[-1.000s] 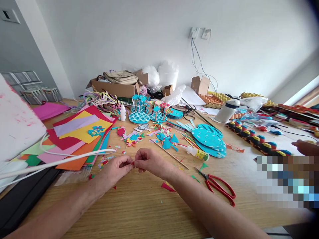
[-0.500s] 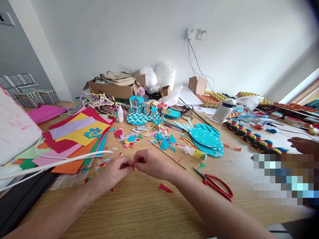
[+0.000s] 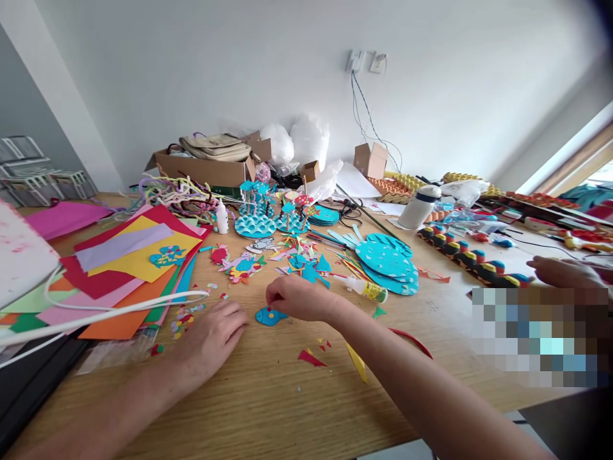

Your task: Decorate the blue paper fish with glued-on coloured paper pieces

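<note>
A blue paper fish (image 3: 268,317) with an orange dot and a small red piece lies flat on the wooden table (image 3: 249,396). Over its upper edge is my right hand (image 3: 297,297), fingers pinched together at the red piece; whether the fingertips grip it is too small to tell. Left of the fish, my left hand (image 3: 218,332) rests palm down on the wood, fingers lying flat and holding nothing. Small coloured paper dots (image 3: 184,319) are scattered beside that hand. Red and yellow paper scraps (image 3: 310,358) lie nearer the front.
Coloured paper sheets (image 3: 138,255) and a white cable (image 3: 143,303) are at left. A glue bottle (image 3: 373,291), blue discs (image 3: 387,259) and partly hidden red scissors (image 3: 416,342) are at right. Another person's hand (image 3: 565,271) is at far right, near painted egg-carton strips (image 3: 474,259).
My hands have parted: the left now lies flat on the table, while the right is over the blue fish, which was not visible before. A yellow scrap now shows by my right forearm.
</note>
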Available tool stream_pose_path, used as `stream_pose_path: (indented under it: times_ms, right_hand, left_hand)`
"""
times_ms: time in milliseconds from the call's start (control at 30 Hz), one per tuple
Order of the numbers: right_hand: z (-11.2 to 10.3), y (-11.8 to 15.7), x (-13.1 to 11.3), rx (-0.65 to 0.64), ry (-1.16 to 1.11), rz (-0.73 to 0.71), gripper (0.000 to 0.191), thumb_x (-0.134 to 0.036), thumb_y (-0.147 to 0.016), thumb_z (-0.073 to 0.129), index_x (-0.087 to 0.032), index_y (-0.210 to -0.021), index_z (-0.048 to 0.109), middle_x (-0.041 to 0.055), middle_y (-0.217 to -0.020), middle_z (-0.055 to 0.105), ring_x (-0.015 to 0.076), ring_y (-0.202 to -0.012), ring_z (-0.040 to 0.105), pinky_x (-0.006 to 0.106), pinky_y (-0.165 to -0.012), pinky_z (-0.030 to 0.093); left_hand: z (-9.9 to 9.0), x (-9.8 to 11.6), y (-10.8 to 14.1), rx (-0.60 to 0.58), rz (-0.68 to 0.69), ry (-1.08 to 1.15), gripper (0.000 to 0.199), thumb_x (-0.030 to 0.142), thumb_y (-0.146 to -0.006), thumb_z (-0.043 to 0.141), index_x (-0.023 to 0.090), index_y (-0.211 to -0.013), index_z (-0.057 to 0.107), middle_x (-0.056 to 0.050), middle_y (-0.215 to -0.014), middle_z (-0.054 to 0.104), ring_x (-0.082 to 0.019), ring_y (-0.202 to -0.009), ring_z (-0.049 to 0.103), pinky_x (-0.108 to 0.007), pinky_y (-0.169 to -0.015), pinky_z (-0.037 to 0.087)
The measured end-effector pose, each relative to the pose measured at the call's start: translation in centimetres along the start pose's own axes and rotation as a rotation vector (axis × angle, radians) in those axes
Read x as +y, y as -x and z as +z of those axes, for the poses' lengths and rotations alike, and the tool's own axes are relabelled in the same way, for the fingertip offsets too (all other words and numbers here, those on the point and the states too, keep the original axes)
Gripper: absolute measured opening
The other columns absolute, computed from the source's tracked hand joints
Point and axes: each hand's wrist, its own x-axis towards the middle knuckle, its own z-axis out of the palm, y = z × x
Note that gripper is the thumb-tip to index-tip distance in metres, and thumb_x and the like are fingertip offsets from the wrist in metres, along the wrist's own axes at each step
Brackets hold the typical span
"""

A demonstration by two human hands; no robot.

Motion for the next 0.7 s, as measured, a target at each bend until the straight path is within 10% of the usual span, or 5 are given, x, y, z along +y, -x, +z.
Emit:
stream_pose_path:
  times_ms: [700]
  right_hand:
    - [1.2, -0.9, -0.4, -0.056, 0.176, -0.075, 0.024, -0.02, -0.071, 0.044, -0.018, -0.082, 0.064, 0.0048, -0.086, 0.066, 0.017, -0.076, 0.058, 0.023, -0.057, 0.036]
  left_hand:
    - [2.2, -0.5, 0.0, 0.086, 0.227, -0.283, 0.036, 0.002, -0.076, 0.034, 0.016, -0.098, 0.058, -0.006, -0.101, 0.061, -0.019, -0.097, 0.053, -0.036, -0.085, 0.047]
